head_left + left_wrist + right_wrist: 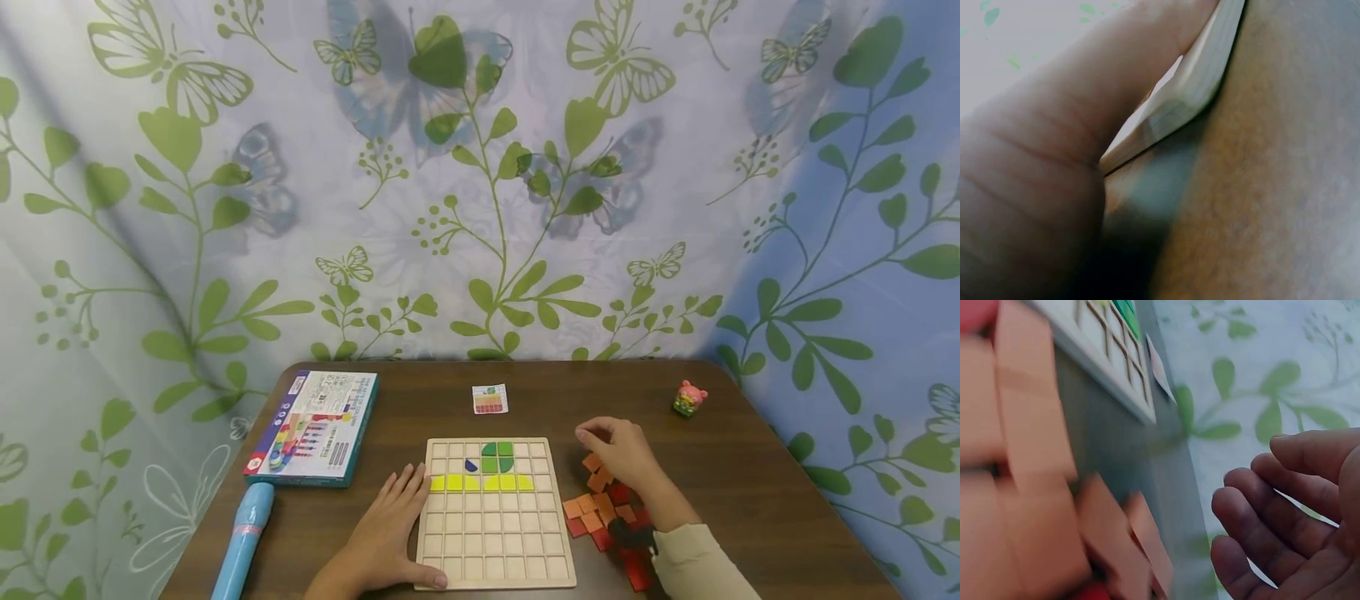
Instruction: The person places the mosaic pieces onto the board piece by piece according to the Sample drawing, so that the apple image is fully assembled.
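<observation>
We see the grid board (pixel 495 533) at the counter's (pixel 750 492) front centre, w/ a few tiles (pixel 491 471) in its upper rows. Left grip (pixel 390 533) lies flat on the counter, touching the board's left edge. Right grip (pixel 622 454) sits over the tile pile (pixel 600 512), just right of the board. Card (pixel 490 399) lies behind the board; box (pixel 315 427) far left, tube (pixel 243 542) in front of it. Toy (pixel 688 397) back right.
</observation>
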{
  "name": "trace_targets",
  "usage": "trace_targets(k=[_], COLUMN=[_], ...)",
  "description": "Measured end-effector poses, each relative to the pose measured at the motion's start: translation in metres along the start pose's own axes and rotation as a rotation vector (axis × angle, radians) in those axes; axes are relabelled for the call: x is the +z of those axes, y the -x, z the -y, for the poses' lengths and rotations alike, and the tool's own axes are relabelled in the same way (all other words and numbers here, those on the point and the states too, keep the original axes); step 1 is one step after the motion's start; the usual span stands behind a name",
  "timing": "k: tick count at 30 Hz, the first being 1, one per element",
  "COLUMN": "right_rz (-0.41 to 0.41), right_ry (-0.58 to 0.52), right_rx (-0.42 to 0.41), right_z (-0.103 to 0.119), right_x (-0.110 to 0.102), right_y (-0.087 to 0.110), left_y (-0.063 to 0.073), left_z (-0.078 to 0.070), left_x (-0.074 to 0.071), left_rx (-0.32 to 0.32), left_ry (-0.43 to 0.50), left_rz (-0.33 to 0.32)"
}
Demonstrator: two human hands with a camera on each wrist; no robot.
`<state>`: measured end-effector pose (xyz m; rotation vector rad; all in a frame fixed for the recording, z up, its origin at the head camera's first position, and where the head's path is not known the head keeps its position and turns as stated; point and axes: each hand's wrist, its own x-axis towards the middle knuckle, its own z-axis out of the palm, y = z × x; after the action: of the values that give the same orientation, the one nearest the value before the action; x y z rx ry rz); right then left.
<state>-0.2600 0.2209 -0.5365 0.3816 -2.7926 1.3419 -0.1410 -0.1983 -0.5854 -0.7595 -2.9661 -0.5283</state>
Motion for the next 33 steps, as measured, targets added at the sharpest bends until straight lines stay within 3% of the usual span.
trace_targets(k=[6, 15, 20, 27, 33], right_rz=[-0.061, -0.011, 0.02, -0.045, -0.041], right_ry=[0.058, 0.164, 0.192, 0.196, 0.178], right_rx=[0.011, 0.079, 0.057, 0.01, -0.006], right_z=[-0.021, -0.053, -0.065, -0.077, -0.087], right_x=[-0.025, -0.045, -0.048, -0.045, -0.045], right_y=[-0.005, 0.002, 0.009, 0.021, 0.03], left_y=[0.001, -0.001, -0.001, 0.0, 0.002], left_z=[0.0, 0.002, 0.003, 0.005, 0.008], left_x=[-0.002, 0.0, 0.0, 0.002, 0.008], left_rx=[0.003, 0.004, 0.01, 0.017, 0.034], left_ry=[0.003, -0.005, -0.001, -0.003, -0.019], left_rz=[-0.011, -0.003, -0.008, -0.011, -0.023])
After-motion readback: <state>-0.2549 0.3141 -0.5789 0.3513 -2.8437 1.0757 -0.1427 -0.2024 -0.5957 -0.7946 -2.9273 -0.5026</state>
